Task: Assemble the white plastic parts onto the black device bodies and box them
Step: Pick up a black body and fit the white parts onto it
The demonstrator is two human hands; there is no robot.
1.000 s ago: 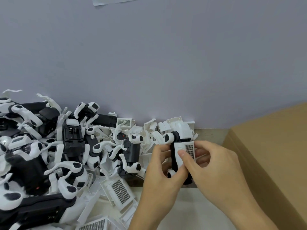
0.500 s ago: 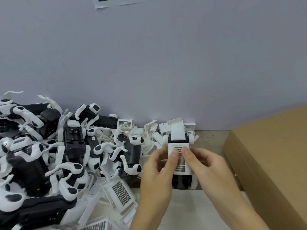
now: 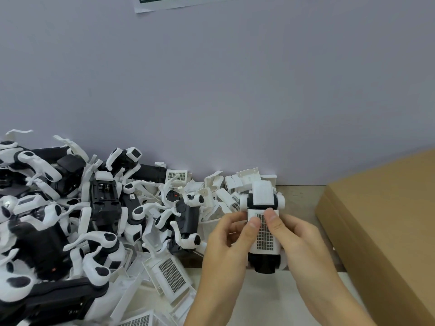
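Observation:
I hold one black device body (image 3: pixel 264 264) upright in front of me, its white end parts toward the wall. A white grille cover (image 3: pixel 265 238) lies on top of it. My left hand (image 3: pixel 229 245) grips the body from the left, thumb pressing the cover's upper edge. My right hand (image 3: pixel 299 243) grips it from the right, thumb pressing beside the left thumb. The underside of the body is hidden by my fingers.
A heap of black bodies with white arms (image 3: pixel 70 220) fills the left of the table. Loose white grille covers (image 3: pixel 170 276) lie near my left wrist. More white parts (image 3: pixel 219 184) sit against the wall. A brown cardboard box (image 3: pixel 386 222) stands at the right.
The device turned from lying askew to upright between both hands. The grille cover moved onto its top face, and both thumbs came together on the cover's upper edge.

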